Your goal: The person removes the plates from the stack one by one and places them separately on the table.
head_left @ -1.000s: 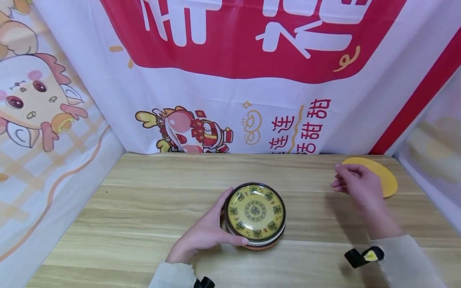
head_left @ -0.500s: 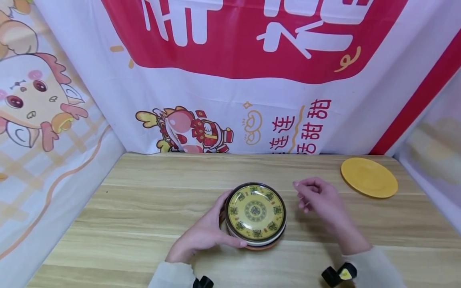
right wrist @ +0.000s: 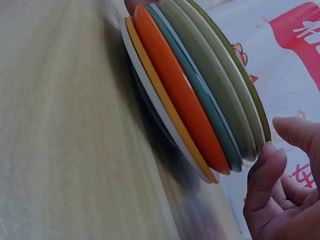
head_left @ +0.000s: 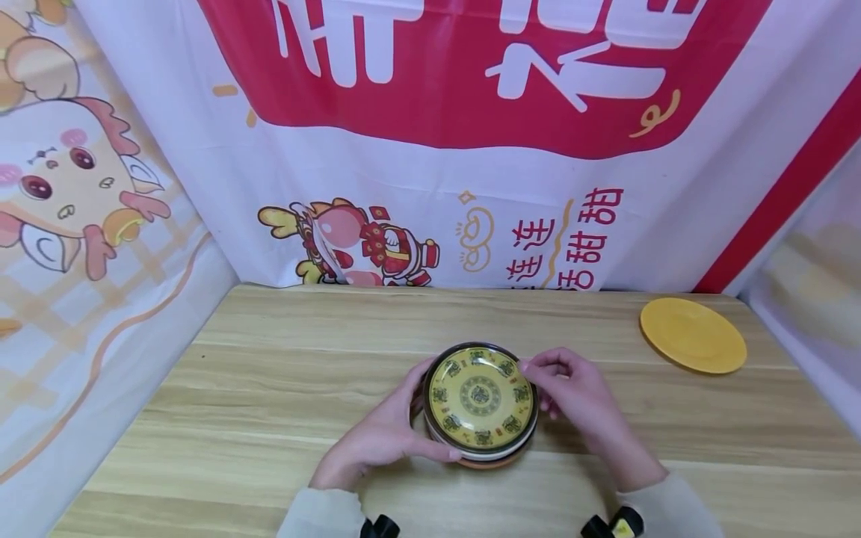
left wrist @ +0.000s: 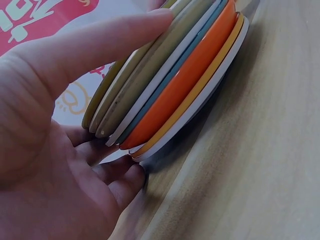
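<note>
A stack of plates (head_left: 479,456) stands near the front middle of the table, topped by a yellow patterned plate (head_left: 480,396) with a dark rim. From the side, the left wrist view shows an orange plate (left wrist: 180,82) low in the stack, a thin teal plate above it and olive ones higher up. My left hand (head_left: 383,433) grips the stack's left side, thumb at the front and fingers behind. My right hand (head_left: 578,392) is at the right rim. In the right wrist view its index fingertip (right wrist: 269,150) is right at the top plate's edge, its thumb slightly apart.
A single yellow plate (head_left: 693,335) lies at the back right of the wooden table (head_left: 303,336). Printed cloth (head_left: 403,172) hangs behind the table and along both sides.
My right hand has moved left from beside the single yellow plate to the stack's right rim. My left hand has kept its grip on the stack.
</note>
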The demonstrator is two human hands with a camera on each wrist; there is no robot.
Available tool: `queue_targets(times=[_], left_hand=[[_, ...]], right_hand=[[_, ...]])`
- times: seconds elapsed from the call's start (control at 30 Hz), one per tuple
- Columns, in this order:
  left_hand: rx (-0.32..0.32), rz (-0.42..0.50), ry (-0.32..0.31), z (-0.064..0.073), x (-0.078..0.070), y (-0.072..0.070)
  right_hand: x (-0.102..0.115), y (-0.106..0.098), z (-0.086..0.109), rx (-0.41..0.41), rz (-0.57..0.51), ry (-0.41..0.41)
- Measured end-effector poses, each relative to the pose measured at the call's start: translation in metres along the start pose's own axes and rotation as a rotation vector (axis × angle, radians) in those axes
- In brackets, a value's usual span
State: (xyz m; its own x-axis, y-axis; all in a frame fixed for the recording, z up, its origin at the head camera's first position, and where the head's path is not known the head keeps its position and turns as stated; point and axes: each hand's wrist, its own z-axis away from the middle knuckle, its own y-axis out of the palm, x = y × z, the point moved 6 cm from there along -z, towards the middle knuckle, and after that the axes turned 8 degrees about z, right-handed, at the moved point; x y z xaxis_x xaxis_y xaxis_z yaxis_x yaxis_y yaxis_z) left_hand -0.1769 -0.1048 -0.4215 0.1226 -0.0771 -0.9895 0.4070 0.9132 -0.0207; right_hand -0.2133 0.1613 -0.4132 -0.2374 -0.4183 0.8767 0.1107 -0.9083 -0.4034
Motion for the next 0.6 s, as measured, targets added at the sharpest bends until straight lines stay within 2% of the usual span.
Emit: queue_targets(times=[0.33,0.6], left_hand=[[-0.016,-0.031,-0.025,0.001,-0.001,0.0],[-0.02,-0.063,-0.029,0.002,-0.001,0.0]], right_hand=[[-0.004,0.009,0.003,-0.034,-0.063,0.034],[-0.008,0.012,0.006,-0.091,-0.109,0.05]])
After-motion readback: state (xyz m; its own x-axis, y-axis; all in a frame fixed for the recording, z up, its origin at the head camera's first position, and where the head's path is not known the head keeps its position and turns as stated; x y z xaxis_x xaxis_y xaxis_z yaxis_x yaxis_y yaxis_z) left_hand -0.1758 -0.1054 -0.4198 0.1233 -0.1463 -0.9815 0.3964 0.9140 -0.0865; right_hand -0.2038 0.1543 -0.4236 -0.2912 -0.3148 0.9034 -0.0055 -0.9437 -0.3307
